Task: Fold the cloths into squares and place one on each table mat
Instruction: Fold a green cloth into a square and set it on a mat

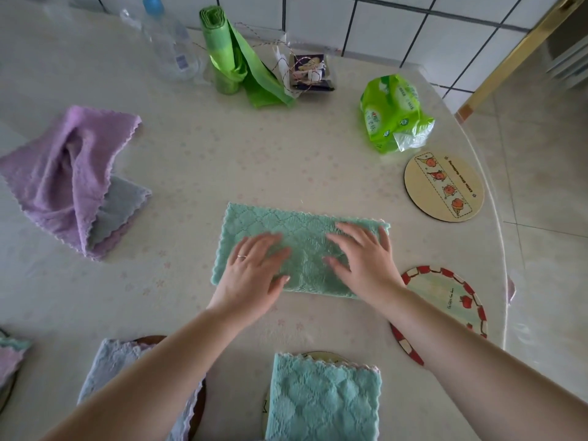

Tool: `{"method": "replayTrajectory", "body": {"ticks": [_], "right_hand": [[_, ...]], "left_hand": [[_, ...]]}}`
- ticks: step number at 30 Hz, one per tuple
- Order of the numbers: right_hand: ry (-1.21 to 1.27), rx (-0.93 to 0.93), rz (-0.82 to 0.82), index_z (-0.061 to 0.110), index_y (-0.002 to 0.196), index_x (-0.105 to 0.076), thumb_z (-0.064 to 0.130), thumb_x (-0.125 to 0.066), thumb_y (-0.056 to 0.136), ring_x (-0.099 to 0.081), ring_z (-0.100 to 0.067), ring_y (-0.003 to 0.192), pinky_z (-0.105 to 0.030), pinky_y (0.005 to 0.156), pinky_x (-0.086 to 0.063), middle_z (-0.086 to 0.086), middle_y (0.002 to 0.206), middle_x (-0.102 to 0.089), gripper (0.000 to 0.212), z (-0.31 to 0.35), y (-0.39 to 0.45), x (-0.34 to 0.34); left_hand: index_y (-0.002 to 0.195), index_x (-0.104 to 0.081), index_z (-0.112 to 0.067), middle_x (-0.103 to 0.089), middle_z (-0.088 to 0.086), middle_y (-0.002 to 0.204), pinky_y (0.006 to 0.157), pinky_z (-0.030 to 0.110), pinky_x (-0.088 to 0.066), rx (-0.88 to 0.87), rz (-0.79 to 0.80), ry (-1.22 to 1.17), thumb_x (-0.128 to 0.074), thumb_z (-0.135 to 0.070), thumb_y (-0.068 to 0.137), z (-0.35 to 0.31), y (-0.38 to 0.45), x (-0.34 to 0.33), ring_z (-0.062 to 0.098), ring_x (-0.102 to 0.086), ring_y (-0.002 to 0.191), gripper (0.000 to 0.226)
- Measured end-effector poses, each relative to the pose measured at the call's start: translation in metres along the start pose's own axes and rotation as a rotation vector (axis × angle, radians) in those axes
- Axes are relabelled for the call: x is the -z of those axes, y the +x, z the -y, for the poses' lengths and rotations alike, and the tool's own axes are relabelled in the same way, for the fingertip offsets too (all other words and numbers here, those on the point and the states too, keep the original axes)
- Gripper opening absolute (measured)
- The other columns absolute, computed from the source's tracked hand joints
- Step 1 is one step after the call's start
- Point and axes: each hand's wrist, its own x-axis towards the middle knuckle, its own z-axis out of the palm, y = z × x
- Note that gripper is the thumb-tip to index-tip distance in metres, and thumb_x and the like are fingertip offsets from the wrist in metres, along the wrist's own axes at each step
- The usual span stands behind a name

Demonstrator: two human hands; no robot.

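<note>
A green cloth [286,224] lies mid-table, folded into a long rectangle. My left hand [254,272] presses flat on its left half and my right hand [362,262] on its right half, fingers spread, holding nothing. A crumpled purple cloth [60,176] lies at the left over a grey cloth [121,208]. Two round mats at the right carry no cloth: a beige mat [444,187] and a red-rimmed mat [445,300]. At the near edge, a folded teal cloth [324,399] lies on one mat and a folded pale-blue cloth [111,361] on a dark mat [152,340].
At the back of the table stand a clear plastic bottle [168,43], a roll of green bags [222,52], a small string-wrapped packet [310,73] and a green tissue pack [393,114]. The table's rounded edge [496,218] runs down the right. Another folded cloth [9,358] shows at the far left edge.
</note>
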Motion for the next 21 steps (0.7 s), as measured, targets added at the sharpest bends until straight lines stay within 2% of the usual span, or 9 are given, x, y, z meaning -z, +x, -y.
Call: {"method": "replayTrajectory", "body": {"ticks": [2, 4, 6, 8, 13, 15, 18, 21], "right_hand": [[0.110, -0.056, -0.087, 0.028, 0.129, -0.051, 0.042, -0.044, 0.092, -0.040, -0.012, 0.129, -0.049, 0.116, -0.012, 0.009, 0.137, -0.048, 0.040, 0.004, 0.020, 0.009], [0.183, -0.095, -0.089, 0.027, 0.123, -0.057, 0.032, -0.047, 0.094, -0.049, -0.013, 0.119, -0.043, 0.112, -0.026, 0.009, 0.128, -0.056, 0.031, 0.008, 0.041, 0.015], [0.206, -0.111, -0.049, 0.025, 0.116, -0.062, 0.029, -0.049, 0.093, -0.055, -0.014, 0.109, -0.039, 0.103, -0.037, 0.007, 0.119, -0.060, 0.026, 0.012, 0.060, 0.018], [0.179, -0.123, 0.003, 0.025, 0.110, -0.063, 0.031, -0.053, 0.091, -0.057, -0.016, 0.103, -0.040, 0.097, -0.041, 0.006, 0.112, -0.062, 0.023, 0.016, 0.074, 0.019], [0.061, -0.140, 0.157, 0.023, 0.103, -0.060, 0.033, -0.057, 0.088, -0.054, -0.022, 0.106, -0.038, 0.093, -0.036, 0.002, 0.112, -0.060, 0.019, 0.022, 0.091, 0.020], [0.071, -0.118, 0.189, 0.021, 0.102, -0.060, 0.030, -0.057, 0.087, -0.053, -0.023, 0.105, -0.034, 0.087, -0.038, -0.001, 0.113, -0.058, 0.018, 0.022, 0.090, 0.024], [0.147, -0.136, 0.192, 0.020, 0.097, -0.057, 0.031, -0.056, 0.088, -0.053, -0.020, 0.086, -0.028, 0.068, -0.036, -0.002, 0.102, -0.060, 0.014, 0.018, 0.080, 0.031], [0.235, -0.206, 0.200, 0.020, 0.090, -0.052, 0.034, -0.055, 0.089, -0.054, -0.020, 0.074, -0.028, 0.057, -0.037, -0.002, 0.089, -0.062, 0.015, 0.014, 0.064, 0.033]], "left_hand": [[0.109, -0.062, -0.030, -0.060, -0.009, 0.116, 0.103, 0.042, -0.040, -0.139, -0.056, -0.035, -0.057, -0.035, 0.083, -0.007, -0.008, -0.002, 0.015, -0.053, 0.112, 0.027], [0.099, -0.066, -0.030, -0.062, -0.013, 0.098, 0.086, 0.036, -0.050, -0.167, -0.041, -0.079, -0.064, -0.033, 0.079, -0.011, -0.014, -0.006, 0.011, -0.058, 0.094, 0.020], [0.097, -0.068, -0.028, -0.061, -0.012, 0.093, 0.079, 0.034, -0.051, -0.125, -0.030, -0.101, -0.068, -0.030, 0.077, -0.011, -0.017, -0.011, 0.012, -0.058, 0.089, 0.020], [0.095, -0.069, -0.028, -0.062, -0.011, 0.093, 0.077, 0.033, -0.050, -0.100, -0.043, -0.116, -0.070, -0.027, 0.076, -0.011, -0.016, -0.014, 0.013, -0.059, 0.087, 0.019], [0.086, -0.070, -0.027, -0.061, -0.010, 0.087, 0.071, 0.033, -0.048, -0.031, -0.076, -0.171, -0.073, -0.022, 0.075, -0.015, -0.011, -0.014, 0.015, -0.060, 0.082, 0.013], [0.083, -0.070, -0.027, -0.060, -0.009, 0.084, 0.071, 0.033, -0.049, -0.049, -0.074, -0.156, -0.073, -0.022, 0.074, -0.014, -0.010, -0.011, 0.014, -0.058, 0.080, 0.010], [0.081, -0.069, -0.026, -0.058, -0.008, 0.082, 0.073, 0.033, -0.050, -0.054, -0.072, -0.114, -0.071, -0.024, 0.073, -0.001, -0.015, 0.001, 0.013, -0.057, 0.078, 0.008], [0.082, -0.070, -0.025, -0.061, -0.005, 0.086, 0.077, 0.037, -0.048, 0.096, -0.102, -0.045, -0.071, -0.019, 0.075, 0.029, -0.010, 0.018, 0.016, -0.058, 0.083, 0.009]]}}
